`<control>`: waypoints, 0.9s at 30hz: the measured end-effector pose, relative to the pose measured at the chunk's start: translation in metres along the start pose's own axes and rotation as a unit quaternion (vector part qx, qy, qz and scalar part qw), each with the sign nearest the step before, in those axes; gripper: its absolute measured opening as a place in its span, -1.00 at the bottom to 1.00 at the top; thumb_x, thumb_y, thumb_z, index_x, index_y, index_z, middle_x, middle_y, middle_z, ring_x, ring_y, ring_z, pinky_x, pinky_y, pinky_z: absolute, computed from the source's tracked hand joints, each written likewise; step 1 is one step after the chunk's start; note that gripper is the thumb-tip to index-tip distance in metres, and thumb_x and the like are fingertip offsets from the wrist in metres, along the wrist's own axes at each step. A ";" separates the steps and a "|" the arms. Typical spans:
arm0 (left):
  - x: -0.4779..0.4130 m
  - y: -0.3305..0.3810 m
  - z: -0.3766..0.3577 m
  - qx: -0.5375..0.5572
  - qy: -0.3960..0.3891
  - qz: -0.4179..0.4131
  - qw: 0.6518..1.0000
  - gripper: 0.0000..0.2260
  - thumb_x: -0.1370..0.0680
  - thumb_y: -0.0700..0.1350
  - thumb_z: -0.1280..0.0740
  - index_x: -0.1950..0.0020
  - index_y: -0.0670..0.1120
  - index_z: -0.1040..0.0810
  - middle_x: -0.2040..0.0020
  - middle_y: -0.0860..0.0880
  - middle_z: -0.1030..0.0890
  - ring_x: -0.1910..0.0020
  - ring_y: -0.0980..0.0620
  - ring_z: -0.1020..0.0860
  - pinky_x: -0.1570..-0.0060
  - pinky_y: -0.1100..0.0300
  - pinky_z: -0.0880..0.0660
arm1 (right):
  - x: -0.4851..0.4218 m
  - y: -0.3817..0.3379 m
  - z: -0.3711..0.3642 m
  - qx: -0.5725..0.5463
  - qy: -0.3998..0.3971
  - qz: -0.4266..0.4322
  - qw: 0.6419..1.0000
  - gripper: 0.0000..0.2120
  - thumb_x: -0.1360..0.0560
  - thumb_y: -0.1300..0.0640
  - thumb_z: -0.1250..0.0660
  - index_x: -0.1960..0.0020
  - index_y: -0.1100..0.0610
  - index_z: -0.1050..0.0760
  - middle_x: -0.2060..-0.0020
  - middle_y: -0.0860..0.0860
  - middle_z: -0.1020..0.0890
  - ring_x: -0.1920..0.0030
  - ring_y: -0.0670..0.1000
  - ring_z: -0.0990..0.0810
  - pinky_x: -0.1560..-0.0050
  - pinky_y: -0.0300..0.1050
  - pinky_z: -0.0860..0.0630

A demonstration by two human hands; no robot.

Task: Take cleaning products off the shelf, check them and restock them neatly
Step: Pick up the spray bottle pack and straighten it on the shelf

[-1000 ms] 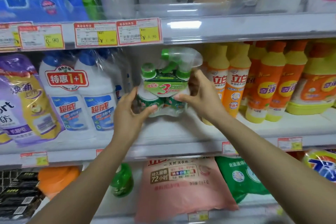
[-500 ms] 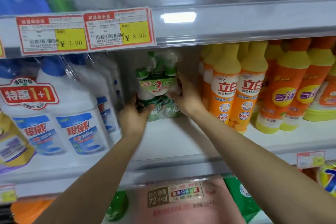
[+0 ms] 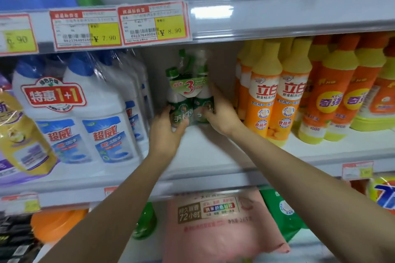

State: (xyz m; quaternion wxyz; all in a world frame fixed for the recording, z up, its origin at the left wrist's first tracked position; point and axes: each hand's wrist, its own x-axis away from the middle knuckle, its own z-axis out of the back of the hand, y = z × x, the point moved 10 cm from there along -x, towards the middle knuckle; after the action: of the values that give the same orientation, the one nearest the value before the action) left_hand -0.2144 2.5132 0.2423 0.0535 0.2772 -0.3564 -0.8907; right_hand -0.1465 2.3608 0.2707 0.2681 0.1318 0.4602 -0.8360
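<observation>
The shrink-wrapped pack of green-capped bottles point(image 3: 189, 96) stands upright near the middle of the view, well back on the middle shelf point(image 3: 213, 156). A green band with a large red "3" runs across its front. Its base is down at the shelf board; I cannot tell whether it rests there. The left hand point(image 3: 165, 132) grips the pack's lower corner at 7 o'clock, thumb curled across the front label. The right hand point(image 3: 222, 113) holds it from 4 o'clock, thumb on the front and fingers wrapped round the far side.

At 9 o'clock from the pack, just beside it, stand white bottles with blue caps point(image 3: 85, 117), bundled under a "1+1" sticker. At 3 o'clock stand orange bottles with yellow caps point(image 3: 275, 100). At 12 o'clock, price tags point(image 3: 154, 23) hang on the upper shelf's edge. At 6 o'clock, on the shelf below, lies a pink bag point(image 3: 220, 226).
</observation>
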 end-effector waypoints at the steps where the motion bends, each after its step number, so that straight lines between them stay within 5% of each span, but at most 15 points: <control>1: 0.016 0.009 0.008 -0.004 0.003 -0.016 1.000 -0.53 -0.54 0.11 -0.35 -0.36 -0.10 -0.45 -0.21 -0.12 -0.56 -0.16 -0.08 -0.55 -0.15 0.04 -0.49 | 0.015 -0.009 0.007 0.019 0.010 0.012 1.000 -0.42 -0.51 0.12 -0.39 -0.46 0.22 -0.28 -0.32 0.20 -0.48 -0.34 0.18 -0.44 -0.36 0.04 -0.39; 5: 0.117 0.052 0.036 0.088 -0.012 -0.103 0.991 -0.71 -0.51 0.11 -0.30 -0.19 0.05 -0.54 -0.05 0.12 -0.56 -0.01 0.23 -0.55 -0.04 0.39 -0.43 | 0.113 -0.048 0.028 -0.019 -0.068 0.088 0.994 -0.54 -0.55 0.06 -0.37 -0.40 0.17 -0.41 -0.29 0.05 -0.54 -0.28 -0.03 -0.52 -0.29 -0.17 -0.45; 9: 0.240 0.026 -0.019 0.132 -0.232 -0.082 0.960 -0.85 -0.46 0.12 -0.32 -0.02 0.30 -0.54 0.00 0.19 -0.60 0.09 0.24 -0.59 0.08 0.43 -0.46 | 0.245 -0.002 0.008 0.005 -0.291 0.019 0.957 -0.79 -0.53 0.03 -0.40 -0.15 0.02 -0.58 0.02 -0.35 -0.60 0.01 -0.26 -0.58 0.00 -0.32 -0.49; 12: 0.327 -0.021 -0.082 0.093 -0.399 -0.016 0.912 -0.67 -0.36 0.30 -0.26 -0.13 0.46 -0.43 -0.06 0.28 -0.58 0.00 0.37 -0.52 0.02 0.48 -0.39 | 0.333 0.061 -0.010 0.036 -0.374 -0.061 0.925 -0.74 -0.52 0.01 -0.42 -0.19 0.02 -0.57 -0.01 -0.37 -0.56 0.01 -0.27 -0.55 -0.03 -0.28 -0.51; 15: 0.380 -0.062 -0.124 0.023 -0.472 0.039 0.880 -0.24 -0.23 0.44 -0.12 -0.38 0.15 -0.37 -0.27 0.19 -0.50 -0.10 0.38 -0.46 -0.09 0.45 -0.35 | 0.400 0.118 -0.029 0.087 -0.448 -0.120 0.882 -0.56 -0.50 0.02 -0.44 -0.33 0.10 -0.48 -0.23 -0.02 -0.53 -0.12 -0.12 -0.48 -0.08 -0.40 -0.42; 17: 0.404 -0.080 -0.142 0.013 -0.513 0.081 0.855 -0.08 -0.15 0.52 -0.13 -0.44 0.11 -0.32 -0.35 0.14 -0.43 -0.24 0.21 -0.46 -0.10 0.43 -0.32 | 0.423 0.137 -0.040 0.093 -0.466 -0.130 0.870 -0.45 -0.44 -0.07 -0.43 -0.37 0.10 -0.44 -0.28 0.02 -0.50 -0.17 -0.09 -0.46 -0.03 -0.53 -0.29; 19: 0.420 -0.083 -0.153 0.027 -0.534 0.092 0.840 -0.33 -0.18 0.49 -0.19 -0.29 0.42 -0.27 -0.23 0.29 -0.45 -0.17 0.22 -0.45 -0.03 0.44 -0.34 | 0.430 0.148 -0.049 0.094 -0.452 -0.135 0.877 -0.44 -0.41 -0.17 -0.41 -0.32 0.07 -0.47 -0.23 -0.02 -0.56 -0.17 -0.05 -0.53 -0.05 -0.38 -0.35; 21: 0.425 -0.083 -0.154 0.048 -0.519 0.117 0.845 -0.59 -0.28 0.35 -0.25 -0.11 0.50 -0.29 0.03 0.51 -0.47 0.01 0.35 -0.48 -0.03 0.39 -0.41 | 0.427 0.152 -0.052 0.106 -0.408 -0.128 0.898 -0.50 -0.44 -0.25 -0.35 -0.24 0.04 -0.51 -0.11 -0.02 -0.64 -0.07 0.00 -0.59 0.01 -0.20 -0.42; 24: 0.420 -0.083 -0.153 0.073 -0.478 0.126 0.866 -0.57 -0.29 0.32 -0.31 -0.09 0.64 -0.26 0.04 0.70 -0.34 0.08 0.46 -0.49 0.07 0.43 -0.42 | 0.420 0.147 -0.053 0.127 -0.355 -0.101 0.921 -0.54 -0.48 -0.26 -0.30 -0.23 0.01 -0.53 0.01 0.05 -0.69 0.01 0.05 -0.61 0.03 -0.11 -0.43; 27: 0.406 -0.085 -0.141 0.114 -0.428 0.155 0.883 -0.41 -0.30 0.23 -0.50 -0.11 0.66 -0.22 0.01 0.44 -0.56 0.02 0.46 -0.50 0.07 0.40 -0.47 | 0.398 0.122 -0.038 0.101 -0.294 -0.075 0.947 -0.53 -0.51 -0.24 -0.28 -0.25 0.04 -0.56 -0.05 -0.01 -0.68 -0.05 -0.02 -0.60 0.05 -0.26 -0.41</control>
State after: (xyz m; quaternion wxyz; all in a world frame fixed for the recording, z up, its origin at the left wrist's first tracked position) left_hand -0.4714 2.3719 -0.0828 0.0013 -0.1852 -0.4826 -0.8560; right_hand -0.4051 2.2097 -0.0213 0.3130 -0.1287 0.2829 -0.8975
